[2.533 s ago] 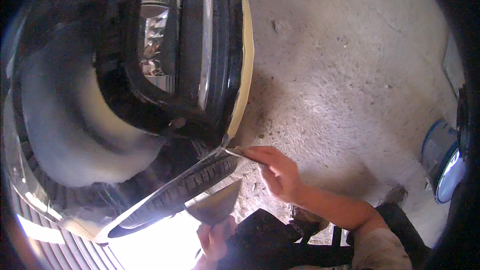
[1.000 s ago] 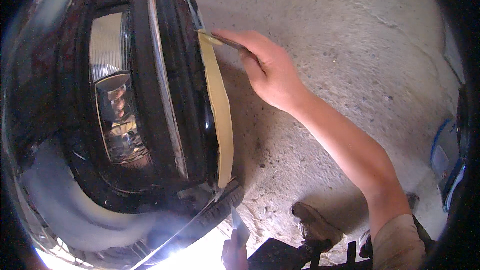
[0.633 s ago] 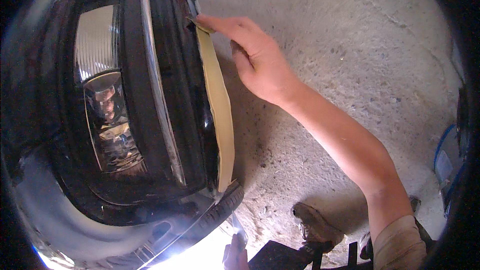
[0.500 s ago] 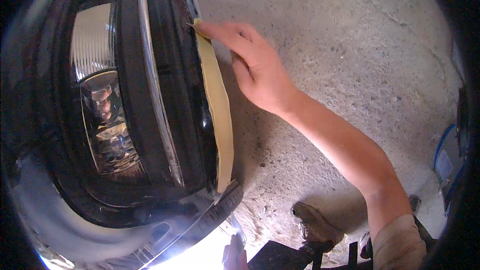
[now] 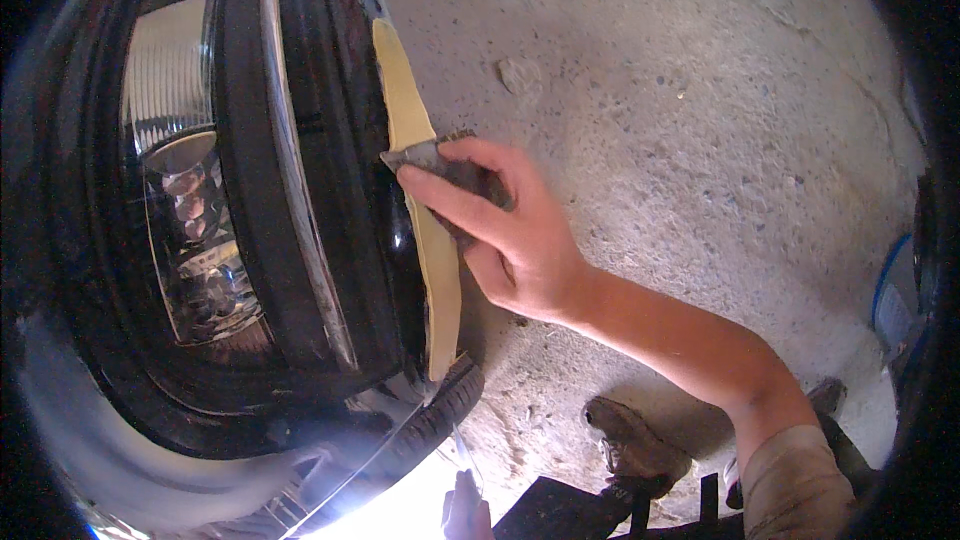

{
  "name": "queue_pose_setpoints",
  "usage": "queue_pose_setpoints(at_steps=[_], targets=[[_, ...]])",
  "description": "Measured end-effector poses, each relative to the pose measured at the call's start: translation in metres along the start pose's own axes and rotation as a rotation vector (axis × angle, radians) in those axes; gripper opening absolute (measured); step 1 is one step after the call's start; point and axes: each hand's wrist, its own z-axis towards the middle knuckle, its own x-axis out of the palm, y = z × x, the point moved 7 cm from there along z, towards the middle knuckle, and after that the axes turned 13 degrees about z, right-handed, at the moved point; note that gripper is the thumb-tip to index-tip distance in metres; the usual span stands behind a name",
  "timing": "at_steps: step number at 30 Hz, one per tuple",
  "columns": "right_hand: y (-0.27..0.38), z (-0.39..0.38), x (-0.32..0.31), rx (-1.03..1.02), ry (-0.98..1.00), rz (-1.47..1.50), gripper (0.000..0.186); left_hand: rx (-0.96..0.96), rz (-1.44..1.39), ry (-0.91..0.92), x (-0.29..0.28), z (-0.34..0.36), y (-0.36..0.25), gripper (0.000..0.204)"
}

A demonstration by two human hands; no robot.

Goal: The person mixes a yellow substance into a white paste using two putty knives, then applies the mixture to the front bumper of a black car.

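Observation:
A band of smooth, pale yellow body filler [image 5: 440, 290] runs along the edge of a black car bumper [image 5: 345, 140]. My right hand [image 5: 525, 230] is closed on a flat, dark grey filler spreader [image 5: 455, 175]. Its narrow edge lies across the filler, about midway along the band, with filler showing above and below. At the lower edge of the view, part of my left hand [image 5: 466, 512] is closed around a greyish object with a thin, pale tip; glare and the frame edge hide what it is.
Left of the filler are a bright trim strip [image 5: 290, 140] and a headlamp [image 5: 195, 230]. A tyre [image 5: 455, 400] shows beneath the bumper, beside a strong glare. Rough concrete floor [image 5: 660, 140] spreads to the right. A shoe [image 5: 635, 445] stands below; a blue-rimmed container [image 5: 895, 290] is far right.
My right hand has moved the spreader down along the filler band from its upper end to about its middle. The car sits slightly further left in view. My left hand stays low.

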Motion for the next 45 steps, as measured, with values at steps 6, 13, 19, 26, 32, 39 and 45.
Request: queue_pose_setpoints(at_steps=[6,13,19,26,32,39,45], targets=[[0.009,-0.021,0.008,-0.010,-0.006,-0.046,0.073,-0.007,0.001,-0.003,0.001,-0.002,0.004,0.043],[0.015,-0.044,0.017,0.024,0.007,-0.063,0.069,-0.003,0.005,-0.003,0.002,0.000,0.009,0.044],[0.020,-0.068,0.031,0.011,0.012,-0.039,0.073,-0.012,0.006,-0.018,0.003,-0.009,0.020,0.044],[0.026,-0.093,0.042,0.033,0.018,-0.027,0.070,0.207,0.154,-0.087,0.004,-0.019,0.027,0.042],[0.030,-0.125,0.062,0.079,0.040,-0.040,0.067,0.330,0.250,-0.133,-0.003,-0.024,0.015,0.039],[0.035,-0.156,0.082,0.092,0.054,-0.043,0.055,-0.004,0.100,-0.036,-0.015,-0.016,0.001,0.042],[0.037,-0.182,0.098,0.185,0.014,0.042,0.054,-0.015,0.042,-0.062,-0.015,-0.022,0.011,0.044]])
